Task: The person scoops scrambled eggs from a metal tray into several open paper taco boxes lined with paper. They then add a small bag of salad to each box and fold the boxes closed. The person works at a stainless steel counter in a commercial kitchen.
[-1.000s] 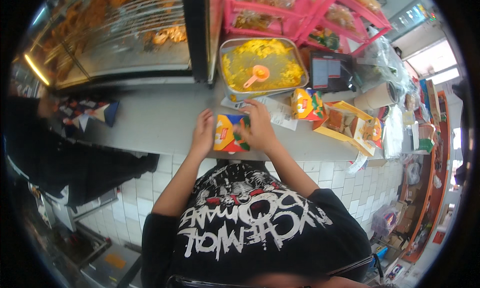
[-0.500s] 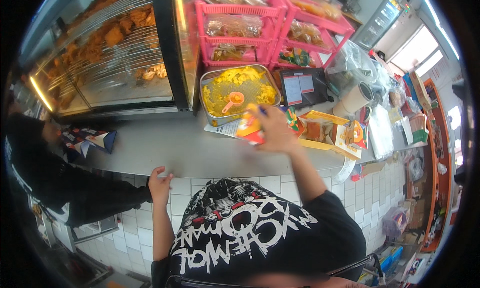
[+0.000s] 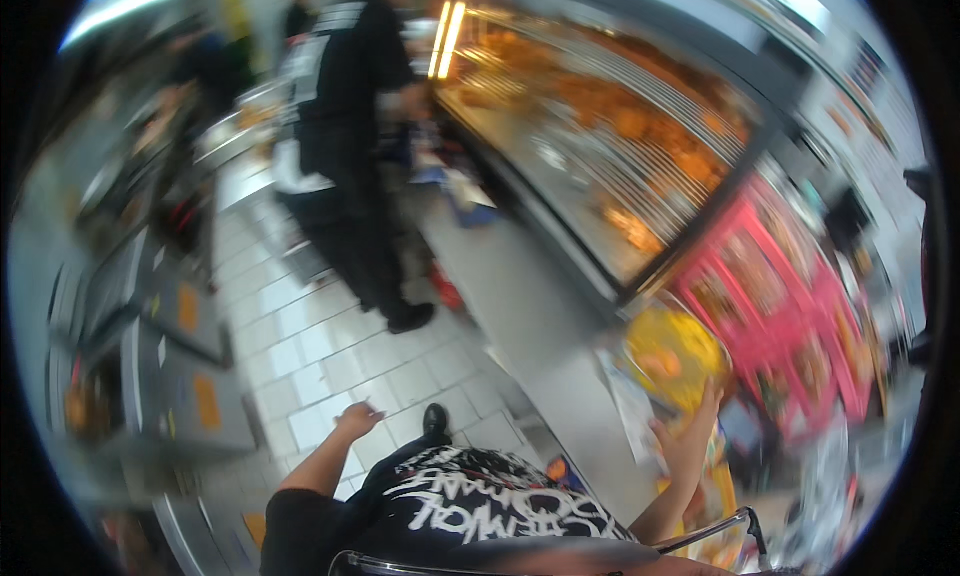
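Motion blurs much of the picture. My right hand (image 3: 688,438) is open, thumb and fingers apart, over the counter beside a metal tray (image 3: 722,348) of yellow food (image 3: 672,351); nothing shows in its grip. An orange scoop (image 3: 656,364) lies in the tray. Past my right wrist are yellow food boxes (image 3: 722,491), partly hidden by the arm. My left hand (image 3: 358,418) hangs over the tiled floor, away from the counter, its fingers loosely apart with nothing in them.
A glass display cabinet (image 3: 600,126) of fried food stands on the steel counter (image 3: 545,366). Pink racks (image 3: 770,286) hold bagged goods. A person in black (image 3: 350,126) stands at the counter farther along. Grey cabinets (image 3: 165,376) line the left, across the tiled floor (image 3: 300,326).
The view has swung left, bringing the aisle and the person into sight. My right hand, earlier on a red and yellow carton, now shows none in its fingers.
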`<state>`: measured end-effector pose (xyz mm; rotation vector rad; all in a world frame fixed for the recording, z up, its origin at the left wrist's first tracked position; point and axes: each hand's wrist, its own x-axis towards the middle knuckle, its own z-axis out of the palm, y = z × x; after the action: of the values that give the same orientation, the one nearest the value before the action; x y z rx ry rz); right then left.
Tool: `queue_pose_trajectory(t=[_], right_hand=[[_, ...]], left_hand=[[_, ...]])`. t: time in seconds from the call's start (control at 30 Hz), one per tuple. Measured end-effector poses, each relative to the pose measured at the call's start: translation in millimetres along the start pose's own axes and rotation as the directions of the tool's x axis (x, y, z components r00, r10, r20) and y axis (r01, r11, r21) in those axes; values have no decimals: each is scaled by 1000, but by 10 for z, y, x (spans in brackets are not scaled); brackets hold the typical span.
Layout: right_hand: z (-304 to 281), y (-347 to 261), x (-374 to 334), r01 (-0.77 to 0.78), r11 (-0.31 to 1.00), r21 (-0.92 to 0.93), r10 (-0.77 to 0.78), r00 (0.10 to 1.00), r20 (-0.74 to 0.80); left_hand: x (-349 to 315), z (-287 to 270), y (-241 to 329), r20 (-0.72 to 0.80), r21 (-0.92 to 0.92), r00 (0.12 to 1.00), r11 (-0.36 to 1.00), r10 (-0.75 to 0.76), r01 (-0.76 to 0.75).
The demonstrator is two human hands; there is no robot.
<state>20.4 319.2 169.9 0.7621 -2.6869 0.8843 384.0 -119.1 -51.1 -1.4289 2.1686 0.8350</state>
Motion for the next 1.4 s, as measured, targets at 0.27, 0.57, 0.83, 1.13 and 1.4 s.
queue_pose_trajectory(t=[0.27, 0.57, 0.83, 1.13, 1.4], right_hand=[[2101, -2588, 469, 481, 623, 617, -742, 613, 272], [4548, -5591, -1070, 685, 18, 728, -978, -141, 157], [5759, -6686, 138, 444, 461, 768, -867, 40, 497], [6768, -9104, 1992, 236, 436, 869, -777, 585, 231], [7672, -10330, 2525, 471, 528, 707, -802, 550, 233]], left_hand=[[-142, -338, 102, 168, -925, 929, 379, 331, 32], [-387, -2882, -2096, -456, -551, 883, -745, -110, -377], [437, -4297, -3216, -617, -650, 750, -384, -236, -656], [2560, -5812, -3514, -700, -618, 711, 563, -75, -549], [3729, -7169, -4052, -782, -550, 598, 648, -176, -527]])
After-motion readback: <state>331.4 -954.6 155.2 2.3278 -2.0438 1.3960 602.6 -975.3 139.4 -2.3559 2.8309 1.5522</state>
